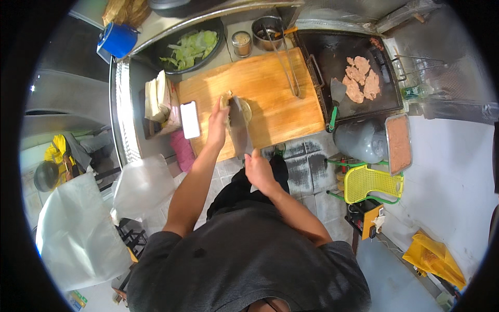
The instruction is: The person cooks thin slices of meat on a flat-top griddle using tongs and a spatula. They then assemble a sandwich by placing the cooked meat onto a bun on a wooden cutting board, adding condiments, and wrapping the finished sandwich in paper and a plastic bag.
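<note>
A wooden cutting board (pixel 273 78) lies before me. My right hand (pixel 259 173) grips the handle of a broad-bladed cleaver (pixel 239 130), whose blade points away from me over the board. Beside the blade, my left hand (pixel 217 126) holds a pale round flatbread (pixel 246 111). Part of the bread shows on each side of the blade; whether it is cut through I cannot tell. A phone with a bright white screen (pixel 190 120) rests on the board's left edge. Metal tongs (pixel 290 76) reach over the board's far right, their other end in a metal pot (pixel 267 39).
A black bowl (pixel 220 39) of shredded lettuce (pixel 193 46) and a seasoning jar (pixel 241 43) stand behind the board. Meat pieces (pixel 362 76) lie on the griddle (pixel 325 46) at right, with a green-handled scraper (pixel 334 105). Paper bags (pixel 158 97) stand left. A meat tray (pixel 398 144) sits right.
</note>
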{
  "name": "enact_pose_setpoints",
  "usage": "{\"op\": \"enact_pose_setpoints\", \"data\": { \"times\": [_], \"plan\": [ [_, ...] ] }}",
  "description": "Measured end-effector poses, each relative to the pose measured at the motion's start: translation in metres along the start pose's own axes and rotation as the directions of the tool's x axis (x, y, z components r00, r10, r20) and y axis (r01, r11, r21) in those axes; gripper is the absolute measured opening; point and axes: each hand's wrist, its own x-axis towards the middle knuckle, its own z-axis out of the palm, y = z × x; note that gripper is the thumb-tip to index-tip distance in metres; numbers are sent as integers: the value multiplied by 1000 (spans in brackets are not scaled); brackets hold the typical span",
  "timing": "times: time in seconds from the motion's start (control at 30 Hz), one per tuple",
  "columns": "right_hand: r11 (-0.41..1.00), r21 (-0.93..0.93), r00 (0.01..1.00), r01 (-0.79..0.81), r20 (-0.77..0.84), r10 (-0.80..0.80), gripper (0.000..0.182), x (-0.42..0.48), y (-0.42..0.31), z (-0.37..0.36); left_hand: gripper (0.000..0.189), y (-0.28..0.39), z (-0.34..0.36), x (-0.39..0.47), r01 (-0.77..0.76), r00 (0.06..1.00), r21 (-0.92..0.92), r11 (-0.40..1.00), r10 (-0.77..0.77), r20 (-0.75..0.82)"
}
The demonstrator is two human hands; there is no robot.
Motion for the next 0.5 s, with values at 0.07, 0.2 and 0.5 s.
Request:
{"op": "enact_pose_setpoints", "data": {
  "times": [0.07, 0.2, 0.5],
  "plan": [
    [904, 400, 986, -150, 131, 105, 28, 14, 7, -32, 50, -23, -31, -2, 34, 991, -311, 950, -71, -110],
    [989, 147, 982, 19, -187, 9, 29, 18, -11, -59, 46, 11, -17, -16, -51, 974, -456, 889, -57, -220],
    [937, -334, 913, 104, -342, -224, 40, 49, 45, -140, 51, 31, 44, -36, -292, 955, 270, 918, 293, 38]
  ]
}}
